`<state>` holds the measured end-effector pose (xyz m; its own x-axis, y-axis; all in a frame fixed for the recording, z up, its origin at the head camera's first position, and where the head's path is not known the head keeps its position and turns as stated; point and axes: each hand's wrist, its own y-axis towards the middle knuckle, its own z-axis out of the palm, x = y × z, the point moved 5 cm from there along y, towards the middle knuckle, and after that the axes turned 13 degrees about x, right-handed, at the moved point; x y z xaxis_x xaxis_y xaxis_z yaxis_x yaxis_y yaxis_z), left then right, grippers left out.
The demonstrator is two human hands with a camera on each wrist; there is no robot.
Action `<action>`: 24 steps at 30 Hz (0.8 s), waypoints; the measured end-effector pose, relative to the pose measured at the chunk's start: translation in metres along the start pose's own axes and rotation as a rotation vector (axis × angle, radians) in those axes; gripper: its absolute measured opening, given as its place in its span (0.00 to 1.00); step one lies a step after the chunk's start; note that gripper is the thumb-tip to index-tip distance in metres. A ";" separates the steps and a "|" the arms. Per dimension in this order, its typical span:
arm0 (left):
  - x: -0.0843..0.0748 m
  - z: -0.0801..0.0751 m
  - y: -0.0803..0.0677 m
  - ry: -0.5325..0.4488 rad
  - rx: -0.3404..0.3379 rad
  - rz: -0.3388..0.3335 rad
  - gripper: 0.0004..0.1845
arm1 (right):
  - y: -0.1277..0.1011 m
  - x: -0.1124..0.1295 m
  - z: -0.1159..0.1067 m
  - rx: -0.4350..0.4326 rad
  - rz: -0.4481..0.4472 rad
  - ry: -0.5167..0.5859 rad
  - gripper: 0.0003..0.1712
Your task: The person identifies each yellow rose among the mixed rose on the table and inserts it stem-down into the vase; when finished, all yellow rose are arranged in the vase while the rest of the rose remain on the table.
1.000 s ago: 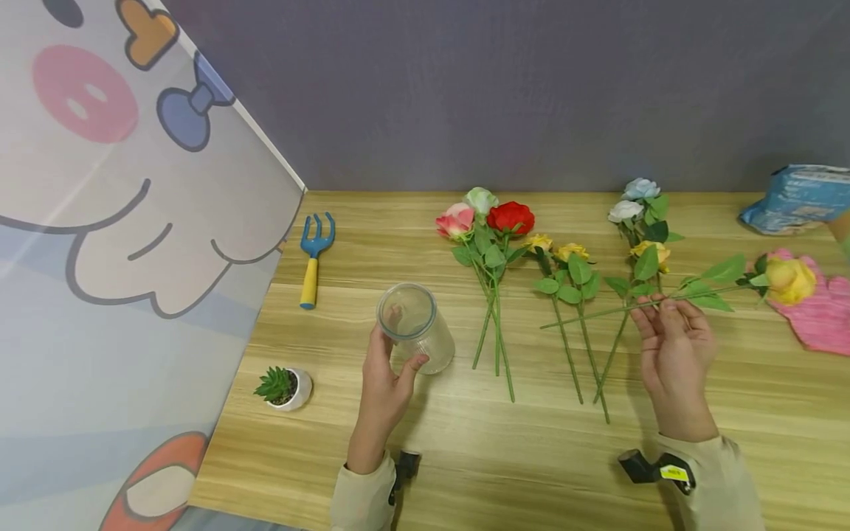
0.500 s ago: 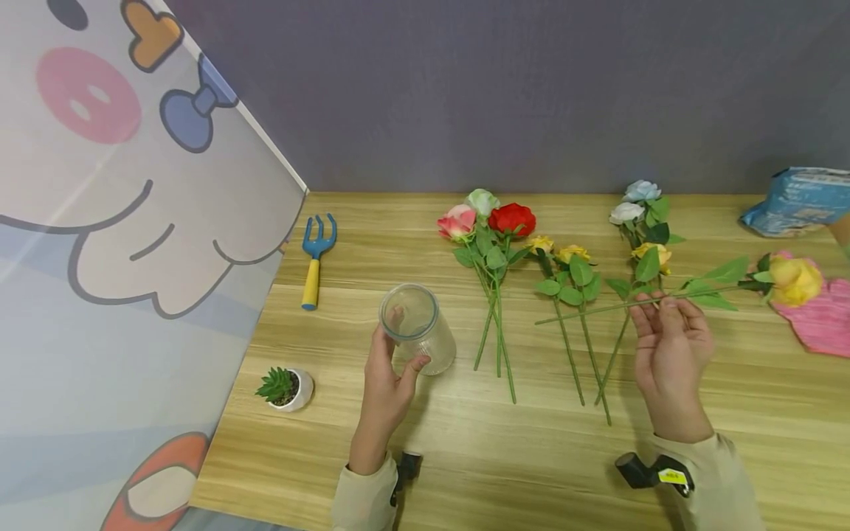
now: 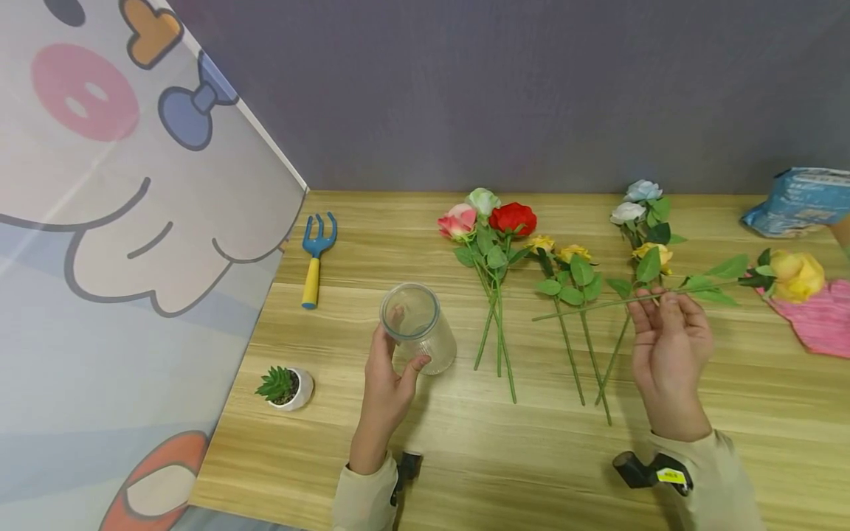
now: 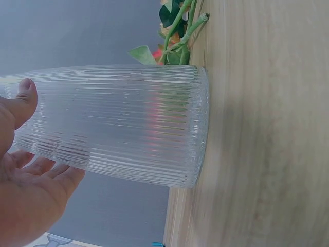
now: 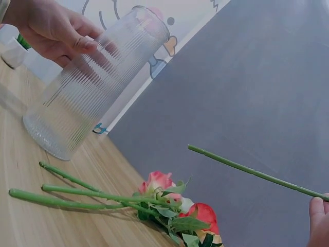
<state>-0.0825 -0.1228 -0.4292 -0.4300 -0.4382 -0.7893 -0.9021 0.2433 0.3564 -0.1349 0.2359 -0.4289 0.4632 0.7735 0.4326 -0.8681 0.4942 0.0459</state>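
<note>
Stem-first, the yellow rose (image 3: 795, 274) is hanging above the desk (image 3: 531, 457) in the right half of the head view, its long axis lying nearly level across the frame: the bloom is pointing right, over the pink cloth (image 3: 820, 317), and the bare cut end is pointing left toward the glass vase (image 3: 418, 328). The right hand (image 3: 669, 354) is pinching the stem about midway between fingertips and thumb, palm turned up. The left hand (image 3: 388, 383) is wrapping thumb and fingers round the ribbed vase at lower centre, holding it tilted with its base on the wood. By my judgement the step in hand is bringing the stem to the vase mouth; the next move would call for swinging the cut end down and leftward so the stem is turning toward upright. Other roses are lying in bunches behind, a blue fork (image 3: 316, 254) is resting at upper left, and a small potted plant (image 3: 284, 387) is sitting at lower left.
</note>
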 end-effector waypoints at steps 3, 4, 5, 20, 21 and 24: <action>0.000 0.000 0.000 -0.004 -0.002 -0.011 0.47 | 0.000 0.000 0.003 0.003 -0.006 0.005 0.02; 0.000 0.000 0.000 -0.006 -0.002 -0.015 0.47 | 0.000 0.000 0.003 0.004 -0.008 0.005 0.02; 0.000 0.000 0.000 -0.007 -0.002 -0.018 0.46 | 0.000 -0.001 0.004 0.006 -0.010 0.005 0.03; -0.001 0.000 -0.001 0.007 -0.004 -0.015 0.45 | -0.003 -0.006 0.028 0.051 -0.020 0.047 0.03; -0.001 0.000 -0.001 0.005 -0.005 -0.018 0.45 | -0.003 -0.007 0.029 0.052 -0.020 0.045 0.03; -0.001 0.001 -0.002 -0.004 -0.005 -0.015 0.44 | -0.003 -0.008 0.034 0.050 -0.022 0.038 0.03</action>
<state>-0.0807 -0.1221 -0.4292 -0.4166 -0.4378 -0.7967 -0.9085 0.2328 0.3470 -0.1415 0.2151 -0.4021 0.4879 0.7778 0.3963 -0.8651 0.4915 0.1003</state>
